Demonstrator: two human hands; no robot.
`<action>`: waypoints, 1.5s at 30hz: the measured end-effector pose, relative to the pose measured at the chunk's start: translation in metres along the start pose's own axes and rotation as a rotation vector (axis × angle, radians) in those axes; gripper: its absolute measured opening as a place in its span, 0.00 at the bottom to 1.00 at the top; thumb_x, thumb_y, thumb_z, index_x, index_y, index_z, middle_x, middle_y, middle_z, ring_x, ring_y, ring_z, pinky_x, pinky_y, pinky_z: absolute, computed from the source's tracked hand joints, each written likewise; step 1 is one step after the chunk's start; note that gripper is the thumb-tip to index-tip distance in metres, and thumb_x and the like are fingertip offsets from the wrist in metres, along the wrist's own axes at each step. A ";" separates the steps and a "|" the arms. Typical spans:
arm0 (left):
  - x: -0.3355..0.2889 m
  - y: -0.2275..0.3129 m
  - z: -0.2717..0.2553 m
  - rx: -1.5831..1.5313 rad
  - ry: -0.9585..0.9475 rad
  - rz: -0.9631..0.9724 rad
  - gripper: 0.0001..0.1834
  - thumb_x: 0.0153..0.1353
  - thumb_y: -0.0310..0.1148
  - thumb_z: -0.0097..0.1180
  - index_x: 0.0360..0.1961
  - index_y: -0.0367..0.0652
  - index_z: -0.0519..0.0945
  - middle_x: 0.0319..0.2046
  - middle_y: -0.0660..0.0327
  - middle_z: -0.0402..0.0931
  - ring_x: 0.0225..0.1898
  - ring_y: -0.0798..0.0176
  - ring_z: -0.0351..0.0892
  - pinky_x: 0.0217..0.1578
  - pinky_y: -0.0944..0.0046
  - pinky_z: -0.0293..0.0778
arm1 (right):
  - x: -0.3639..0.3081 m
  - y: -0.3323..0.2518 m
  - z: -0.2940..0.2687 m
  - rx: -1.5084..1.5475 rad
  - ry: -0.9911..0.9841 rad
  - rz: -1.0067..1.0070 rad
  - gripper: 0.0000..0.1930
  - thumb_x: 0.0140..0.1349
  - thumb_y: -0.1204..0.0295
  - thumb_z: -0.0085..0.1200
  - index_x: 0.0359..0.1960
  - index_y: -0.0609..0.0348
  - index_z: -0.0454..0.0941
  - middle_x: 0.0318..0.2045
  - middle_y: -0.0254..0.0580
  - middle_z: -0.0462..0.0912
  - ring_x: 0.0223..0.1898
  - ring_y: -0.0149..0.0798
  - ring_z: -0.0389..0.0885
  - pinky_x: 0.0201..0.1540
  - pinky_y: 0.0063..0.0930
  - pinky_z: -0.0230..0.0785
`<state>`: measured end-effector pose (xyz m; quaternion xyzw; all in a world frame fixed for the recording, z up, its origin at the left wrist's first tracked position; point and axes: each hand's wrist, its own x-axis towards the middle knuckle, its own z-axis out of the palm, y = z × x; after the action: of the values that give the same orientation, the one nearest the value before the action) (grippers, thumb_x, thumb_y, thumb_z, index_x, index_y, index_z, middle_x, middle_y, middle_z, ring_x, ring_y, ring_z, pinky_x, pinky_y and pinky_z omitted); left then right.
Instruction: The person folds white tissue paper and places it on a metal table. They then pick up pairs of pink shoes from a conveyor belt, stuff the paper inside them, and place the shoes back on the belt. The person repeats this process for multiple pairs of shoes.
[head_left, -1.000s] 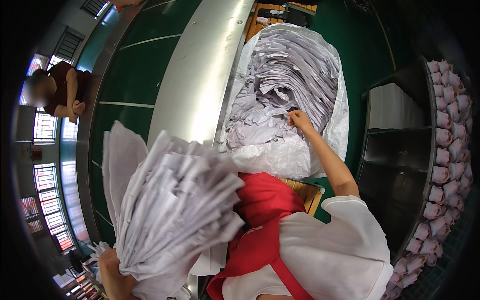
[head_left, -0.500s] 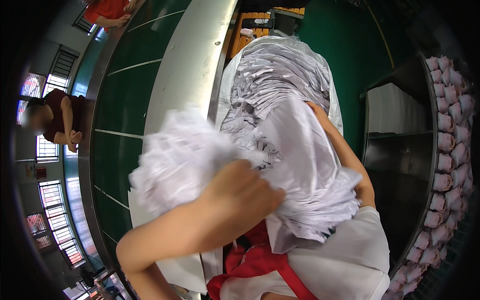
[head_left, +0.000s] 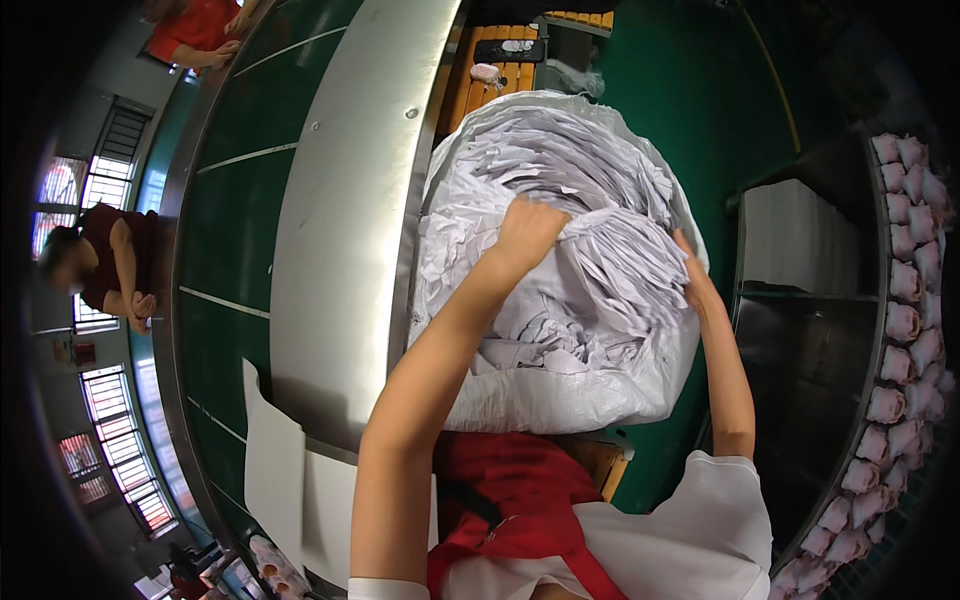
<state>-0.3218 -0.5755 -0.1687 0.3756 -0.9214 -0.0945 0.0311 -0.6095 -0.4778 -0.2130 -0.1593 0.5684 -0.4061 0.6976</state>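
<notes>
A large white plastic sack [head_left: 560,400] stands with its mouth spread wide, full of thin white sheets [head_left: 530,150] that look like paper and are layered in a curve. My left hand [head_left: 533,232] is in the mouth of the sack, its fingers closed on a bundle of white sheets [head_left: 625,265] that fans out to the right. At the right side of that bundle is my right hand [head_left: 697,278], just inside the sack's rim. Its fingers curl against the sheets' edges and are partly hidden. Crumpled sheets [head_left: 545,340] lie lower in the sack.
Left of the sack runs a metal ledge [head_left: 340,220] beside a green conveyor belt [head_left: 235,240]. A white board [head_left: 272,450] leans near my left arm. On the right are a dark cabinet [head_left: 800,370] and rows of pinkish-white bundles [head_left: 900,320]. Two people sit across the belt.
Both hands have moved forward into the sack. The loose sheets that were over the ledge and near my lap are now inside it. The view has shifted slightly.
</notes>
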 end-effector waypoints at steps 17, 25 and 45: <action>-0.224 -0.032 -0.194 -0.228 0.436 -0.341 0.21 0.55 0.37 0.58 0.52 0.49 0.76 0.47 0.58 0.77 0.48 0.53 0.75 0.53 0.54 0.66 | 0.282 0.173 -0.042 -1.338 -0.217 -0.648 0.30 0.58 0.60 0.53 0.60 0.64 0.64 0.53 0.58 0.74 0.55 0.52 0.72 0.57 0.40 0.63; -0.561 -0.180 -0.101 0.394 -0.257 -1.383 0.54 0.44 0.25 0.66 0.69 0.54 0.46 0.69 0.52 0.46 0.68 0.46 0.51 0.61 0.34 0.53 | 0.233 0.147 -0.001 -1.366 -0.244 -0.763 0.31 0.58 0.61 0.52 0.61 0.65 0.63 0.58 0.61 0.69 0.63 0.54 0.63 0.64 0.40 0.55; -0.570 -0.281 -0.068 0.476 0.229 -1.110 0.11 0.53 0.25 0.52 0.39 0.42 0.70 0.37 0.54 0.72 0.39 0.50 0.75 0.36 0.52 0.74 | 0.124 0.102 0.062 -1.422 -0.239 -0.746 0.16 0.52 0.71 0.50 0.41 0.68 0.76 0.36 0.58 0.81 0.40 0.57 0.78 0.44 0.41 0.68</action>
<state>0.2878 -0.3843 -0.1496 0.8038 -0.5749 0.1527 -0.0090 -0.5103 -0.5219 -0.3467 -0.7858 0.5216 -0.1338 0.3042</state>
